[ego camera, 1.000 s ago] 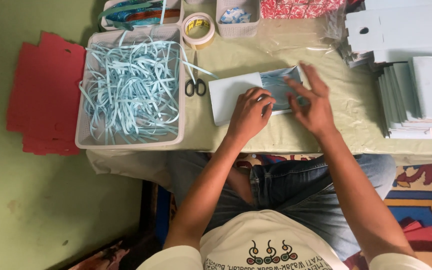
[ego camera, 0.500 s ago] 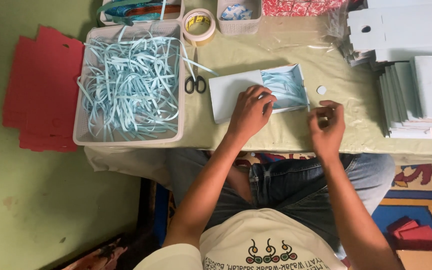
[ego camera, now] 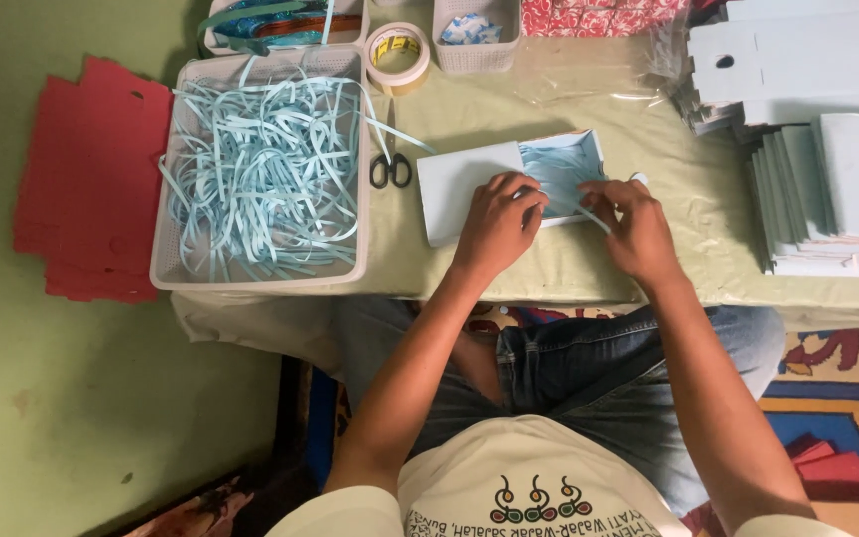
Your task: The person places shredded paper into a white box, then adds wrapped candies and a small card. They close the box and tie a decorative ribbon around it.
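From the head camera, looking straight down, a small white box lies on the pale green table cover, just in front of the seated person, its right half open and filled with light blue paper shreds. The left hand rests palm down on the closed white part of the box, fingers curled loosely, their tips at the edge of the shreds — whether they pinch anything cannot be told. The right hand sits at the box's right end, fingers bent, with a thin blue strip running from the box to under its fingertips; it seems to hold that strip lightly, though the grip itself is hidden. Left of the box, a pair of black-handled scissors lies on the cover, touching the edge of a white basket tray heaped with more blue shreds. Beyond the scissors stands a roll of tape, and a smaller basket sits at the far edge. To the right, stacks of flat white cardboard fill the table's end — well apart from the hands. On the floor to the left lies a pile of red card sheets.
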